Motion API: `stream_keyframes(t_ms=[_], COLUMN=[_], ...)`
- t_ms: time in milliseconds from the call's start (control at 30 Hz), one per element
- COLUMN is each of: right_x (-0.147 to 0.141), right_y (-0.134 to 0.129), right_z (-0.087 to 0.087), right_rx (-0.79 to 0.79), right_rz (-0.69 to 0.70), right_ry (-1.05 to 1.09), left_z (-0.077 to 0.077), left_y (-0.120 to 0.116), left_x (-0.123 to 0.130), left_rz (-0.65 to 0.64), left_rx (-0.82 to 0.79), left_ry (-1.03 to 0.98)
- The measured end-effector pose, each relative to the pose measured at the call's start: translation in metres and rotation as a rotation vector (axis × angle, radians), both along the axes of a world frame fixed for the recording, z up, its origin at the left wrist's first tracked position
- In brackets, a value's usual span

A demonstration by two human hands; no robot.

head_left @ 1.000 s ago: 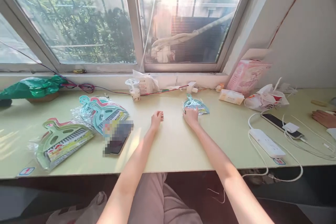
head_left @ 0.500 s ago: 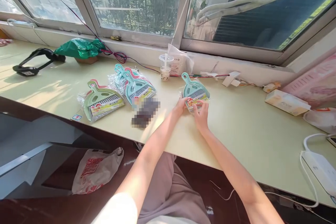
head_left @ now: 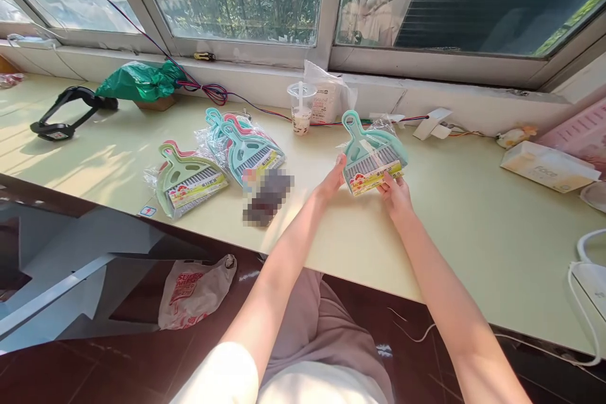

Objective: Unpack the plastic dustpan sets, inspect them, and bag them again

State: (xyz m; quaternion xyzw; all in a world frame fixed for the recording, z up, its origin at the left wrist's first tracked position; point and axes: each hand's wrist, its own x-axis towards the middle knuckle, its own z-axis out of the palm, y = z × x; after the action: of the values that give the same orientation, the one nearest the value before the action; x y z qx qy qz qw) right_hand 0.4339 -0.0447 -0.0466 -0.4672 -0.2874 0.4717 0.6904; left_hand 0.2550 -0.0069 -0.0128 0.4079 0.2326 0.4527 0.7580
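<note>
A teal dustpan and brush set [head_left: 374, 151] in clear plastic wrap is held between my two hands, its handle pointing away from me toward the window. My left hand [head_left: 335, 178] grips its left edge. At the lower right, my right hand [head_left: 396, 196] pinches the edge by the yellow printed label. To the left on the table lie more wrapped sets: a green dustpan set [head_left: 189, 180] and a teal dustpan set [head_left: 253, 151], with further red and teal ones partly hidden behind and beneath.
On the table [head_left: 473, 221], a pixelated dark item [head_left: 269, 197] lies left of my arms. A drink cup [head_left: 301, 115] with a straw stands by the window sill. A tissue box [head_left: 549, 166] and white cable [head_left: 584, 303] are at right, a green bag [head_left: 139, 81] and black headgear [head_left: 66, 110] at left.
The held dustpan set has shifted and tilted, showing more of its right side. My right hand has moved from its lower middle to the lower right corner. The view has shifted slightly.
</note>
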Motion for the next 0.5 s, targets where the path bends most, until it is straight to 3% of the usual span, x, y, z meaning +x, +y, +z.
stream_keyframes(t_ms=[100,267,400,500], right_x=[0.004,-0.002,-0.005,0.000], right_y=[0.002,-0.002,-0.012,-0.015], right_z=[0.000,0.007,0.020,0.023], right_rx=[-0.047,-0.029,0.022,0.046], right_rz=[0.001,0.008,0.015,0.019], right_ry=[0.043,-0.032,-0.099,-0.102], left_z=[-0.004,0.004,0.038,0.075], left_y=[0.004,0.016,0.026,0.035], left_x=[0.003,-0.001,-0.040,-0.105], left_rz=[0.035,0.300,0.478,0.692], left_rx=[0.060,0.006,0.033,0.117], left_ry=[0.040,-0.002,-0.073,-0.065])
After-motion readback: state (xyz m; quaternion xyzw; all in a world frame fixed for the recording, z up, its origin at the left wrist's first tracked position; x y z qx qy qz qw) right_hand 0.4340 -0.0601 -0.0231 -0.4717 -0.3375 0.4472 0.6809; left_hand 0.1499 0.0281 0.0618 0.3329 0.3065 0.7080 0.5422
